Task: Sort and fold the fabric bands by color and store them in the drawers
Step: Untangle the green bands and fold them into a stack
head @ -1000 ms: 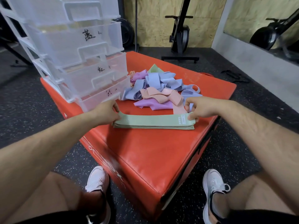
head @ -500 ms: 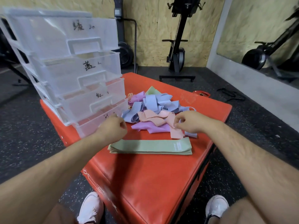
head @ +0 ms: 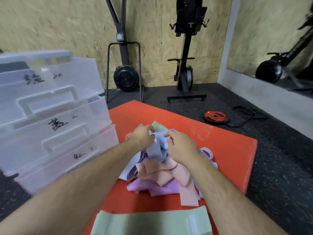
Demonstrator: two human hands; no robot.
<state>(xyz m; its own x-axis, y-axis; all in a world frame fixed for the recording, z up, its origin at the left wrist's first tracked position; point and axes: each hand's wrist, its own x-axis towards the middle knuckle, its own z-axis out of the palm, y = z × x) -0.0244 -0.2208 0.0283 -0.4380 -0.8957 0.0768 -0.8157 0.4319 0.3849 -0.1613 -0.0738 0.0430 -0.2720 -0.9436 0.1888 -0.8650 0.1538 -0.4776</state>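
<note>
Left grip (head: 142,137): we pinch the blue band (head: 156,148) at its top.
Right grip (head: 182,147): pinches it too, just beside.
Pile (head: 152,187): beneath both.

We have a single view, from a wide-angle camera worn on the head. It faces forward and down over the red padded box (head: 220,150), from its near side toward its far corner and the chipboard wall (head: 50,22). It sits close: the left hand (head: 141,137) and right hand (head: 182,146) meet mid-frame.
</note>
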